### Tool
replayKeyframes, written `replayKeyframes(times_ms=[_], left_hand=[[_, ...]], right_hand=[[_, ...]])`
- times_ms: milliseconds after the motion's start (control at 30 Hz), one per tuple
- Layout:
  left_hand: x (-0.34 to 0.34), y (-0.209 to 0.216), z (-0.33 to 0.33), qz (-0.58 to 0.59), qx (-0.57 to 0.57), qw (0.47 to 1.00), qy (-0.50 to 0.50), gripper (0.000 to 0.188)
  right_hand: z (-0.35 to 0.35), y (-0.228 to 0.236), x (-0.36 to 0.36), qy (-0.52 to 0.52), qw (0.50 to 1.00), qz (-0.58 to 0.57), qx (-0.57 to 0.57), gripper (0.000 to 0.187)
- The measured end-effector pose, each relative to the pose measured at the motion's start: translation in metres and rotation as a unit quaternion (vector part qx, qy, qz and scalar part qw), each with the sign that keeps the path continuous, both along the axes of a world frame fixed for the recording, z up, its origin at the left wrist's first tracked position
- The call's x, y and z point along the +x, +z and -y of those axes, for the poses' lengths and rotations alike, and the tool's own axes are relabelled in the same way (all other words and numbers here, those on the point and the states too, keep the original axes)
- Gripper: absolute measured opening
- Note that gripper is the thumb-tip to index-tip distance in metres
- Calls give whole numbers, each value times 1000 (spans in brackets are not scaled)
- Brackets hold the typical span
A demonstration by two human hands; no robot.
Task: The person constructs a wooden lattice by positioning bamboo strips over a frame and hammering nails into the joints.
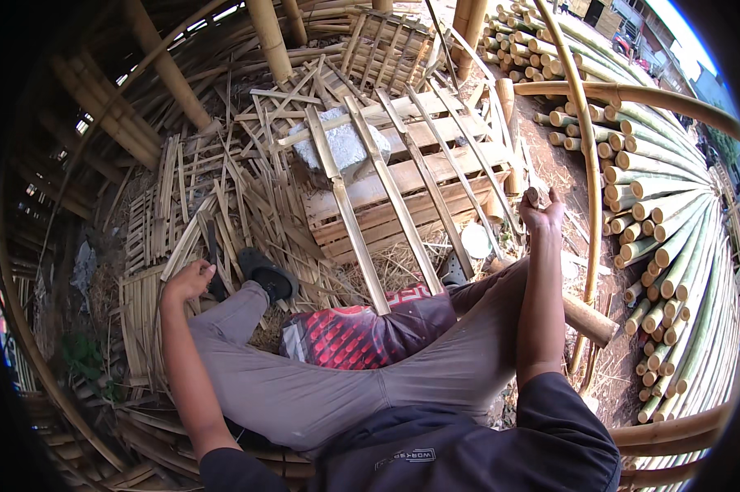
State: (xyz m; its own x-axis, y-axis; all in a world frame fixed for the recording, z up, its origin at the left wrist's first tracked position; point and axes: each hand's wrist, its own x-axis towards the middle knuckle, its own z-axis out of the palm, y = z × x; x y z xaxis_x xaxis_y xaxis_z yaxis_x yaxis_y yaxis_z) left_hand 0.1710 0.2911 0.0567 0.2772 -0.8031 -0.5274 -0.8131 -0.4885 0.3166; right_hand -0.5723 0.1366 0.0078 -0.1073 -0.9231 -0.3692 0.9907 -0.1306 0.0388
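Pole stack (673, 213) rightward; slats (358, 243) between left hand (188, 282), right hand (542, 215); fingers (199, 272) curled, holds unclear.

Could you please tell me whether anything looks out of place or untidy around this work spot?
Mildly, yes: left of the slatted wooden crate, loose bamboo strips lie in a jumble, crossing at all angles, which looks untidy beside the stacked bamboo poles at right. I see no clear spill.

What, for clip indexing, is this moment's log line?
left hand: near left knee, contents unclear; right hand: curled, contents unclear; bamboo strips: across wooden crate
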Motion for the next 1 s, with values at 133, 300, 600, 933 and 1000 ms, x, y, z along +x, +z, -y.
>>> replayKeyframes(times_ms=[133, 300, 600, 933, 1000], left_hand=[[9, -2, -3, -20, -20, 999, -20, 51], [-31, 10, 27, -10, -52, 988, -143, 46], [-95, 38, 168, 202, -288, 902, -249, 41], [-111, -13, 293, 163, -273, 933, -167, 61], [-107, -24, 298, 149, -272, 941, -135, 65]], right_hand=[[3, 4, 8, -36, 996, 14, 85, 37], [7, 0, 0, -58, 991, -11, 120, 44], [-27, 36, 19, -78, 983, -25, 166, 45], [-36, 36, 17, -54, 979, -58, 187, 34], [-35, 37, 22, -44, 981, -71, 176, 42]])
